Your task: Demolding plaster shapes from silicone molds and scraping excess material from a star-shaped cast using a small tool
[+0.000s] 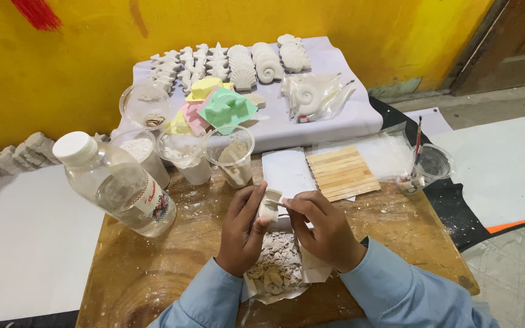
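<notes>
A single head-worn camera looks steeply down and forward from above the person's own arms, which enter from the bottom edge. It sits close over the wooden board [171, 267], so the left hand [242, 228] and right hand [323, 228] fill the lower middle. The view faces the yellow wall [92, 36] that closes the top, with the grey cloth [347, 109] of white casts in the middle distance. Floor shows at the right edge. No second view overlaps it.
</notes>
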